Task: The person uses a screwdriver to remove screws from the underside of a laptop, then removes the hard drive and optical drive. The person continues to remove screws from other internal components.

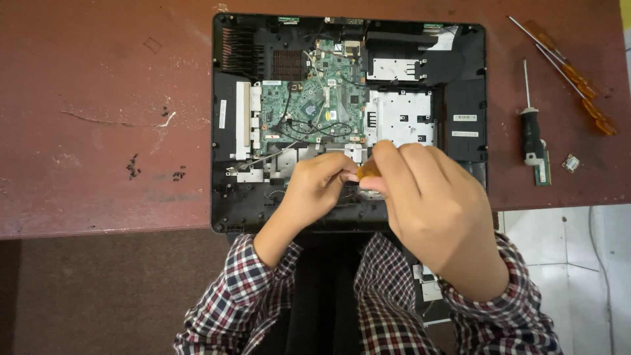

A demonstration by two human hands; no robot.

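Observation:
An opened black laptop base (460,131) lies on a worn red-brown table (98,118), its green circuit board (312,105) and silver metal plates bared. My right hand (434,210) is closed around an amber-handled screwdriver (368,169), only the handle end showing between the fingers. My left hand (315,187) is curled right beside it, fingertips touching near the tool's tip over the front middle of the base. The tip and the spot under it are hidden by my hands. Both sleeves are checked.
Two long amber-handled screwdrivers (578,82) lie at the table's right end. A black-handled screwdriver (531,131) lies beside them, with a small green module (542,174) and a tiny metal part (571,163) near the table's front edge. White floor tiles show lower right.

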